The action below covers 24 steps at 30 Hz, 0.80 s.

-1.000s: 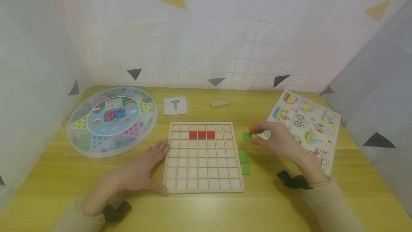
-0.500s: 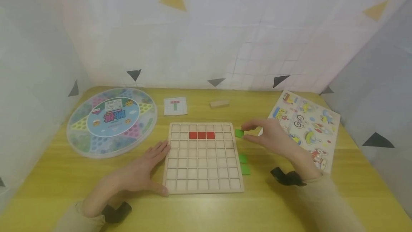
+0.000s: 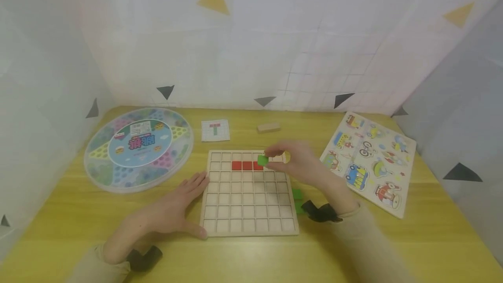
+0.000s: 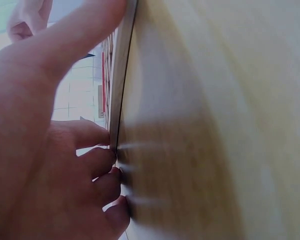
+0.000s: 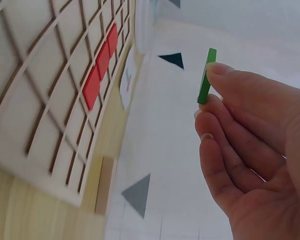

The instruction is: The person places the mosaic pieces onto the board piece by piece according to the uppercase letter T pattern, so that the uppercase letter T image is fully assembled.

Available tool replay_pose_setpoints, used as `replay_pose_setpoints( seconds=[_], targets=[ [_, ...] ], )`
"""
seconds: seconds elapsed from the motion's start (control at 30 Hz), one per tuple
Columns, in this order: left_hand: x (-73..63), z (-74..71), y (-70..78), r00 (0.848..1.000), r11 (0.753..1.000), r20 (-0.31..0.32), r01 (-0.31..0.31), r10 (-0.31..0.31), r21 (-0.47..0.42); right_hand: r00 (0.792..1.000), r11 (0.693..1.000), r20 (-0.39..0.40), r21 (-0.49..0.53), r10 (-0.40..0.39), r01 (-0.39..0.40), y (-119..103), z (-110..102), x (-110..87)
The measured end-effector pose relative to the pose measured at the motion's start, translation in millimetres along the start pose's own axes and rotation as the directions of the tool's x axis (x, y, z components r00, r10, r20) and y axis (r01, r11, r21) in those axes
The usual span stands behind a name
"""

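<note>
A wooden grid board (image 3: pixel 242 200) lies on the table with three red square tiles (image 3: pixel 247 166) side by side in its second row from the back. My right hand (image 3: pixel 300 163) pinches a green square tile (image 3: pixel 263 160) between thumb and fingers, held above the board near the rightmost red tile; the right wrist view shows this green tile (image 5: pixel 207 75) edge-on. My left hand (image 3: pixel 170 206) is spread, its fingertips and thumb touching the board's left edge, as the left wrist view also shows. More green tiles (image 3: pixel 297 194) lie against the board's right edge, partly hidden by the right wrist strap.
A round Chinese checkers board (image 3: pixel 139 150) lies at the back left. Behind the grid board are a small pattern card (image 3: pixel 215 130) with a red and green T and a wooden block (image 3: pixel 269 127). A picture puzzle board (image 3: pixel 371 160) lies at the right.
My right hand has carried the green tile leftward from beside the board to above the red tiles. My left hand stays at the board's edge.
</note>
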<state>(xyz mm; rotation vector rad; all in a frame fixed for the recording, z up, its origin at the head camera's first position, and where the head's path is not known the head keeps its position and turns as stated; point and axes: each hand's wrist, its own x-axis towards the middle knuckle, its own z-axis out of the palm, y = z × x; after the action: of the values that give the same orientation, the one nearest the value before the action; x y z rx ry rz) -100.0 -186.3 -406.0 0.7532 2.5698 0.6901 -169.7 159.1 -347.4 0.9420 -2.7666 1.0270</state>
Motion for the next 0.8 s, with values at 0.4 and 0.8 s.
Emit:
replay_pose_setpoints(
  seconds=[0.4, 0.8],
  targets=[
    [0.3, -0.6, 0.8, 1.0, 1.0, 0.001, 0.007, -0.007, -0.004, 0.991, 0.991, -0.001, -0.009, -0.134, 0.134, -8.7, 17.6, 10.9],
    [0.8, 0.3, -0.9, 1.0, 1.0, -0.005, -0.006, 0.006, -0.014, 0.993, 0.995, 0.067, 0.011, -0.099, 0.098, -8.3, 27.0, 13.2]
  ],
)
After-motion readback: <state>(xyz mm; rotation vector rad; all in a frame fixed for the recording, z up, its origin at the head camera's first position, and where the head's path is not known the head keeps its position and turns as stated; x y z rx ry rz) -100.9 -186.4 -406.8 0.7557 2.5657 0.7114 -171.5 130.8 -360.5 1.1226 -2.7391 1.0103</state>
